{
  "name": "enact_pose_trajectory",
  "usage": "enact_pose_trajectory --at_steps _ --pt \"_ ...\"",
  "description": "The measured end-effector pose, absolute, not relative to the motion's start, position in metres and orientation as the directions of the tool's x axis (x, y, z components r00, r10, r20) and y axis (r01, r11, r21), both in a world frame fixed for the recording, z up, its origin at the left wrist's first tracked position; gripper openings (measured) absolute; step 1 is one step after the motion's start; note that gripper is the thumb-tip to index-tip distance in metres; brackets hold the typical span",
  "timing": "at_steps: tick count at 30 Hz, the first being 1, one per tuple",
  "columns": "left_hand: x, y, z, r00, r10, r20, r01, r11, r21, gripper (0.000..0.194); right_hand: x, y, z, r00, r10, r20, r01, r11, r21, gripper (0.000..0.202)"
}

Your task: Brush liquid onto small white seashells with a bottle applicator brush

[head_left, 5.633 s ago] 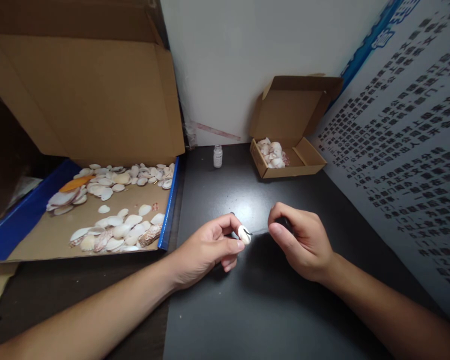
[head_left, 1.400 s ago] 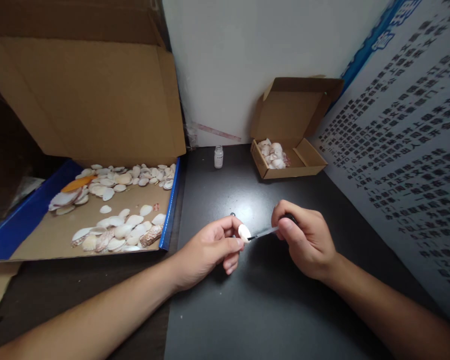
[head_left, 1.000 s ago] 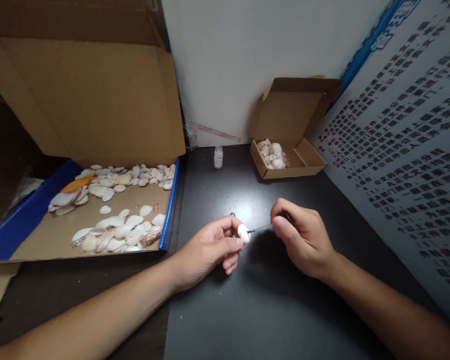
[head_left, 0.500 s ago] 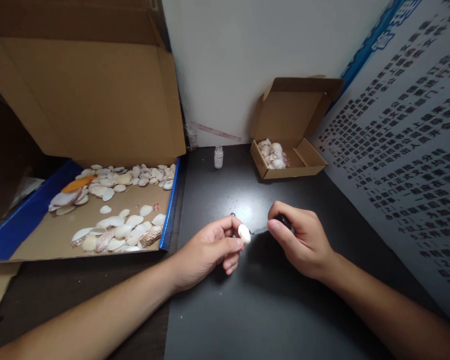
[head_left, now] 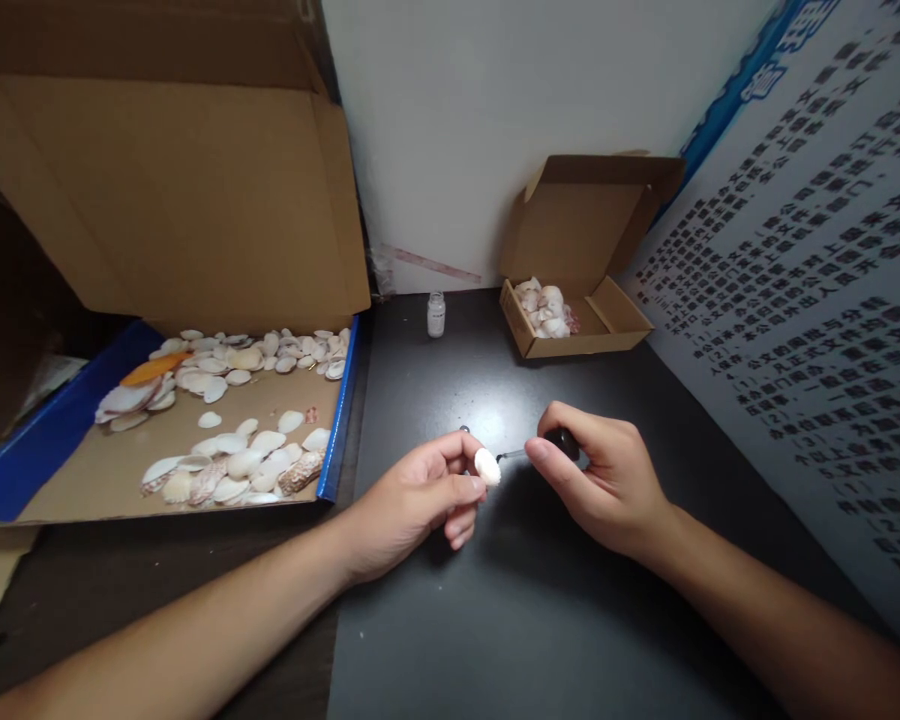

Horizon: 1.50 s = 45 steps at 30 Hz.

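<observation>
Between the thumb and fingers of my left hand (head_left: pixel 431 490) is a small white seashell (head_left: pixel 487 467), its ribbed outer face showing. My right hand (head_left: pixel 600 470) is closed around the rounded black handle of a thin-shafted tool (head_left: pixel 562 442). Its narrow shaft points left, and the dark tip is at the shell's right edge; whether it touches cannot be made out. A small dark object (head_left: pixel 464 429) shows just behind my left fingers, too little of it visible to name.
On the left, an open blue-edged cardboard box (head_left: pixel 349 400) holds many shells and an orange piece (head_left: pixel 154 369). A small glass bottle (head_left: pixel 436 315) stands at the back of the dark table (head_left: pixel 435 640). A smaller open carton (head_left: pixel 585 346) with shells sits back right, beside a printed panel (head_left: pixel 810 250).
The thin shaft of the tool now shows more clearly beside the shell, and the black handle has turned slightly in my right hand. My left hand holds the shell almost unmoved.
</observation>
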State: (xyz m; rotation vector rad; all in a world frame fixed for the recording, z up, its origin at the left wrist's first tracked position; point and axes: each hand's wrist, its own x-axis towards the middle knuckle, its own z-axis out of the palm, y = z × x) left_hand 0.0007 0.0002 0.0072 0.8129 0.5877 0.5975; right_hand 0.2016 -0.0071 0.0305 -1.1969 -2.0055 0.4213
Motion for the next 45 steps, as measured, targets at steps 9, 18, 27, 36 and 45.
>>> enact_pose_trajectory --at_steps 9,18,27,36,45 --pt "0.0011 0.0001 0.0066 0.687 0.682 -0.25 -0.263 0.555 0.789 0.019 0.2028 -0.0073 0.03 -0.313 0.839 0.445 0.54 0.543 -0.644 0.03" --pt "0.0008 0.0004 0.0058 0.689 0.684 -0.24 -0.266 0.547 0.794 0.017 0.2017 -0.0074 0.0293 -0.306 0.85 0.429 0.603 0.522 -0.604 0.031" --pt "0.0008 0.0009 0.0062 0.689 0.683 -0.243 -0.259 0.545 0.797 0.016 0.2029 -0.0078 0.0287 -0.355 0.815 0.458 0.511 0.579 -0.636 0.03" --pt "0.0011 0.0011 0.0064 0.686 0.683 -0.25 -0.258 0.549 0.795 0.018 0.2024 -0.0067 0.0286 -0.329 0.826 0.458 0.563 0.561 -0.607 0.033" --pt "0.0022 0.001 0.0082 0.683 0.68 -0.265 -0.266 0.57 0.777 0.017 0.2023 -0.0078 0.0287 -0.347 0.82 0.456 0.498 0.573 -0.651 0.031"
